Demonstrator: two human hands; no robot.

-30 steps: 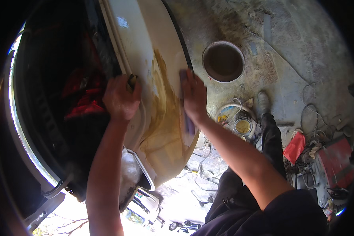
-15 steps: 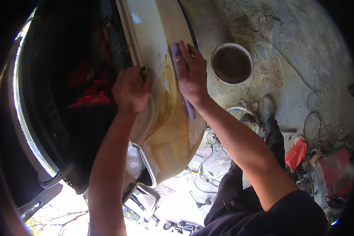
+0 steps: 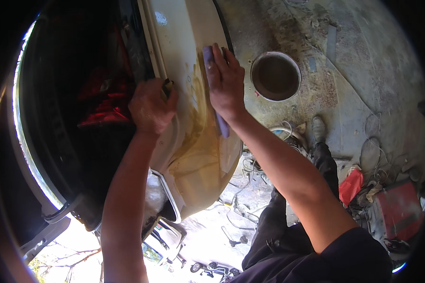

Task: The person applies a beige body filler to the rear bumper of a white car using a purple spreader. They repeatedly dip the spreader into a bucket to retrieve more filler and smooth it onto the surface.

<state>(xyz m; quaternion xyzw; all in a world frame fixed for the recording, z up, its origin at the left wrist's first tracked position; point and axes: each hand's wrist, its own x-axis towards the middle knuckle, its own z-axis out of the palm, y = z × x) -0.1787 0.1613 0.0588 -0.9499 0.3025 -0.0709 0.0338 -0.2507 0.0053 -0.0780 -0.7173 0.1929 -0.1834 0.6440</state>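
Note:
A pale car body panel (image 3: 179, 28) fills the middle, with a brownish-yellow coated patch (image 3: 189, 151) over its curved face. My right hand (image 3: 227, 82) grips a long purple sanding block (image 3: 223, 127), holding it lengthwise against the panel near its right edge. My left hand (image 3: 152, 106) rests at the panel's inner edge with its fingers curled. A small black piece (image 3: 167, 87) shows between thumb and fingers; what it is, and how the fingers hold it, I cannot make out.
To the right, a round bucket (image 3: 275, 76) of dark liquid stands on the stained floor. Cables and hoses lie beside my legs. A red cloth (image 3: 351, 186) and a red box (image 3: 400, 210) are at the lower right. The dark car interior lies left.
My right hand and the sanding block have slid slightly farther up the panel. My left hand stays at the panel's edge. The whole view has shifted a little.

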